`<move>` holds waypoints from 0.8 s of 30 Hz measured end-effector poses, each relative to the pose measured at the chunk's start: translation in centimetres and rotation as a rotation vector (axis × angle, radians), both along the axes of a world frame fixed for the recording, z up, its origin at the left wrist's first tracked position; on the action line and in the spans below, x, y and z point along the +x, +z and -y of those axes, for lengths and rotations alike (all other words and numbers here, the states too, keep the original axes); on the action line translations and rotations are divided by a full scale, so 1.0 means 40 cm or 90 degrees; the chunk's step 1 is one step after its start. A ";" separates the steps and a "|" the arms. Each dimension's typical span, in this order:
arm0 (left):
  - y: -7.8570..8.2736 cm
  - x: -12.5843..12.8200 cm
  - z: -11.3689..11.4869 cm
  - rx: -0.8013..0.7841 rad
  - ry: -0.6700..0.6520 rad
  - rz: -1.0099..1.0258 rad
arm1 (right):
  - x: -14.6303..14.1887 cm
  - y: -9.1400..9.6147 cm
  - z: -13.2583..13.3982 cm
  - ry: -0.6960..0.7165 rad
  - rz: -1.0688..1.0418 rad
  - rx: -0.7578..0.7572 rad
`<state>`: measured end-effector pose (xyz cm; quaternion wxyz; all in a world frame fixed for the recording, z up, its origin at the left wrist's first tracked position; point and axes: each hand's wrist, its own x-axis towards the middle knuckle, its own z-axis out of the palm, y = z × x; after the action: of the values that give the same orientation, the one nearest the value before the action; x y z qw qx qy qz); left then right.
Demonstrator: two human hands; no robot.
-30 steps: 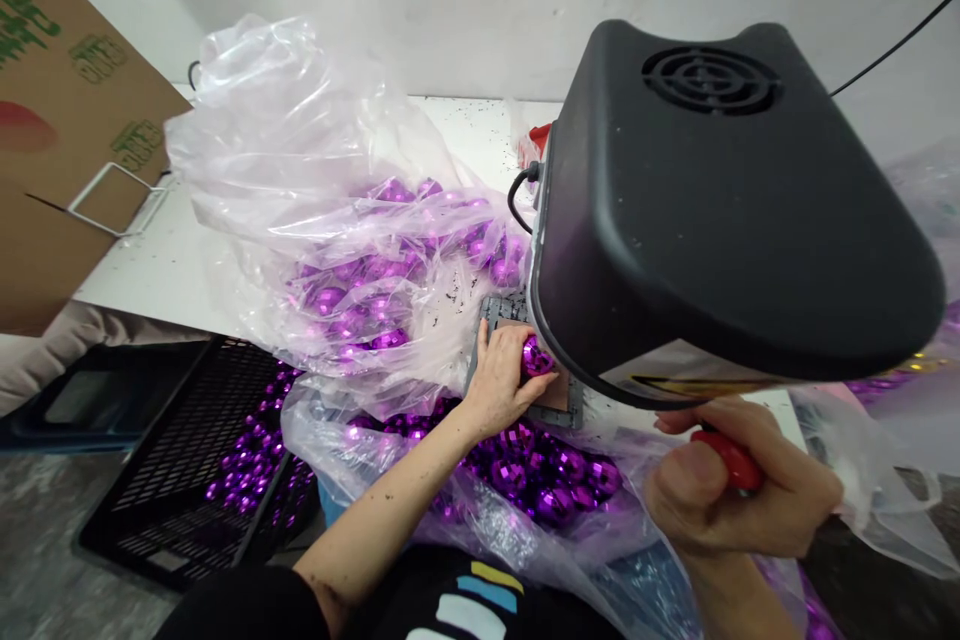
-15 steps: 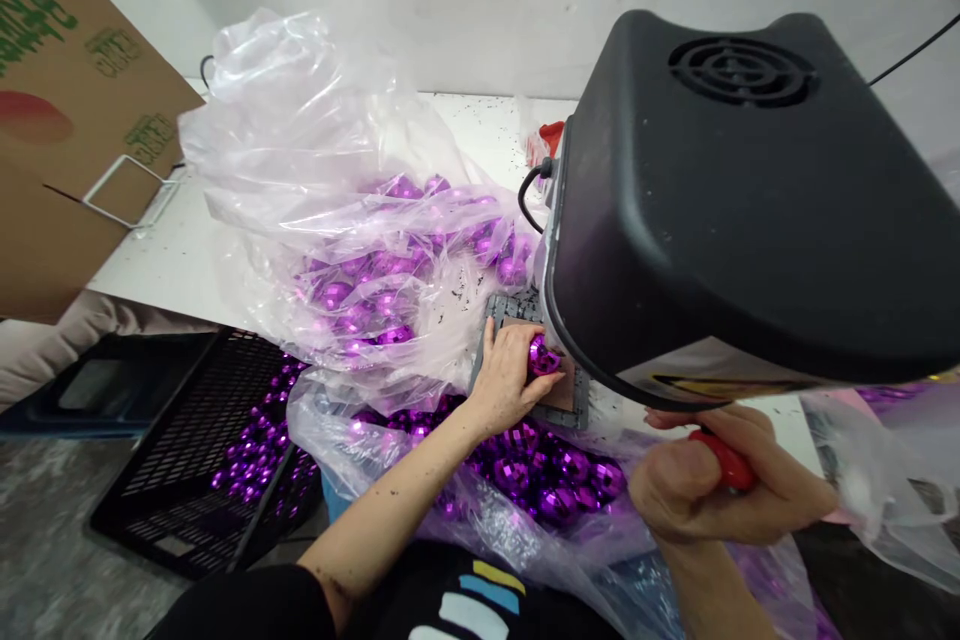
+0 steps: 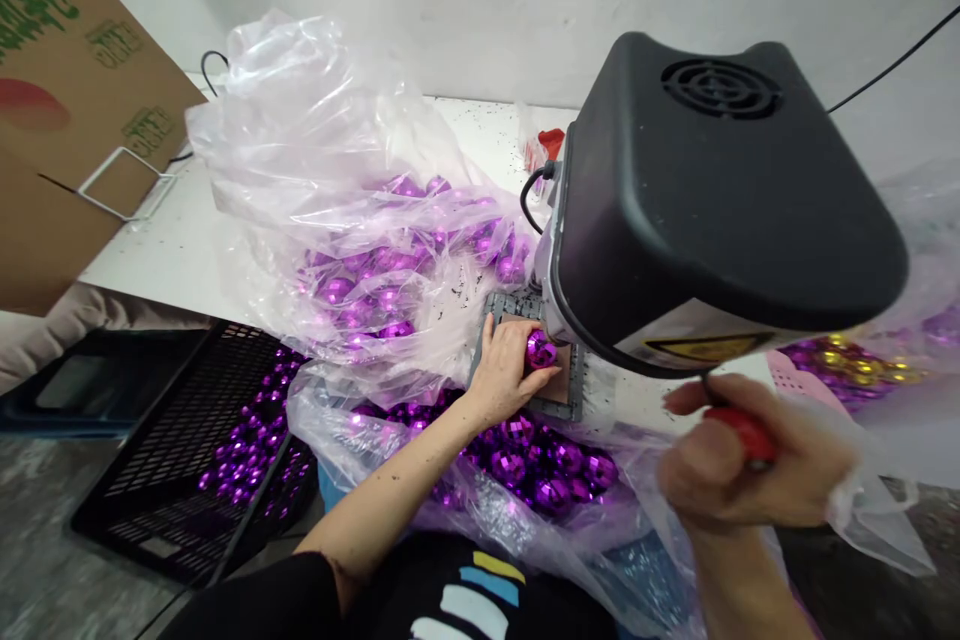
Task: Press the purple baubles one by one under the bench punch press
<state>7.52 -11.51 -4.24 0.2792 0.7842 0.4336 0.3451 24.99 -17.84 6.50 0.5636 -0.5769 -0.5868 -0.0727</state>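
Observation:
My left hand (image 3: 510, 370) is closed around a shiny purple mirror-ball ornament (image 3: 541, 350), fingers on its left side. It keeps the ball on a brown pad (image 3: 553, 388) over the grey base plate (image 3: 574, 400) of a bench machine. The machine's large black head (image 3: 720, 210) overhangs the ball, and whatever is directly above the ball is partly hidden. To the right, my right hand (image 3: 757, 465) wraps around a red handle knob (image 3: 742, 432) below the head. Many more purple mirror balls (image 3: 525, 465) lie in a clear plastic bag at my lap.
A clear plastic bag (image 3: 300, 150) with purple balls covers the table's left side. Below stands a black crate (image 3: 142, 480) holding small purple balls. A cardboard box (image 3: 90, 120) is at far left. Purple and gold balls (image 3: 847, 360) lie at right.
My right hand and the red knob have shifted right and slightly up. More of the machine head's right edge and the gold balls shows. My left hand stays on the ball.

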 end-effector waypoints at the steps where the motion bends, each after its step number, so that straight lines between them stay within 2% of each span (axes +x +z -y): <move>1: -0.001 -0.002 0.007 0.029 0.015 0.013 | 0.002 0.038 -0.010 -0.043 -0.017 0.046; 3: -0.008 -0.014 0.036 0.097 0.051 0.042 | 0.004 0.104 -0.041 -0.067 -0.039 0.054; 5: -0.026 -0.037 0.088 0.169 0.050 0.049 | 0.004 0.150 -0.075 -0.047 -0.043 0.027; 8: -0.070 -0.078 0.183 0.228 -0.094 -0.044 | 0.004 0.178 -0.109 -0.020 -0.044 0.012; 10: -0.095 -0.097 0.239 0.195 -0.195 -0.152 | 0.005 0.176 -0.119 -0.015 -0.064 0.019; 12: -0.104 -0.102 0.276 0.131 -0.240 -0.234 | 0.007 0.170 -0.122 -0.012 -0.082 0.018; 14: -0.090 -0.097 0.288 0.084 -0.243 -0.252 | 0.009 0.167 -0.120 -0.011 -0.086 0.001; 16: -0.054 -0.099 0.268 0.070 -0.222 -0.212 | 0.012 0.170 -0.116 -0.015 -0.081 -0.033; 18: -0.006 -0.128 0.212 0.098 -0.147 -0.147 | 0.016 0.176 -0.111 -0.010 -0.077 -0.059; 19: 0.020 -0.159 0.172 0.129 -0.078 -0.115 | 0.017 0.179 -0.109 -0.006 -0.075 -0.066; 22: 0.085 -0.319 0.024 0.230 0.249 -0.060 | 0.020 0.184 -0.104 0.007 -0.076 -0.069; 24: 0.106 -0.457 -0.073 0.223 0.523 0.005 | 0.020 0.186 -0.103 0.019 -0.094 -0.079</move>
<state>-10.75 -8.59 -0.01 -0.0167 0.5811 0.6431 0.4985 25.78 -13.72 13.93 0.5696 -0.6055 -0.5556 0.0146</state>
